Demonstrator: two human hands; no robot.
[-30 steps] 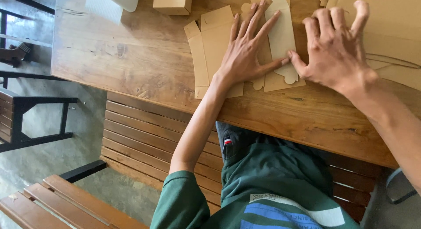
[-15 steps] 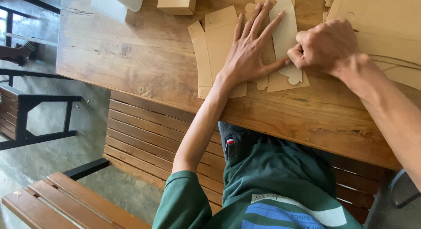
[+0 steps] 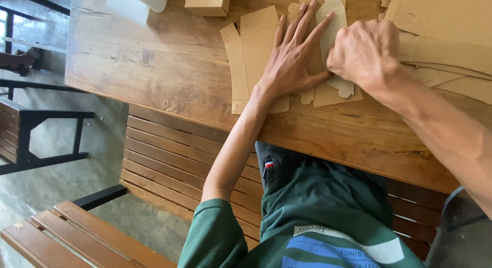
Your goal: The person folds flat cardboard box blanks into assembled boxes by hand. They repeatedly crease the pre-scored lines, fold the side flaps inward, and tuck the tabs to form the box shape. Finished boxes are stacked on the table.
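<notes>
Up top, my left hand (image 3: 292, 63) lies spread flat on the cardboard box blank (image 3: 256, 52); my right hand (image 3: 365, 52), fisted, presses its flap on the tabletop (image 3: 154, 68), near a small cardboard box (image 3: 207, 1) and stacked blanks (image 3: 451, 37).

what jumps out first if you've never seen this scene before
Two bare hands at work on a flat die-cut cardboard blank on the wooden table: the left hand lies spread flat on it, the right hand is curled into a fist pressing on its tabbed edge. A stack of more cardboard sheets lies at the right, and a small folded box at the far edge.
</notes>
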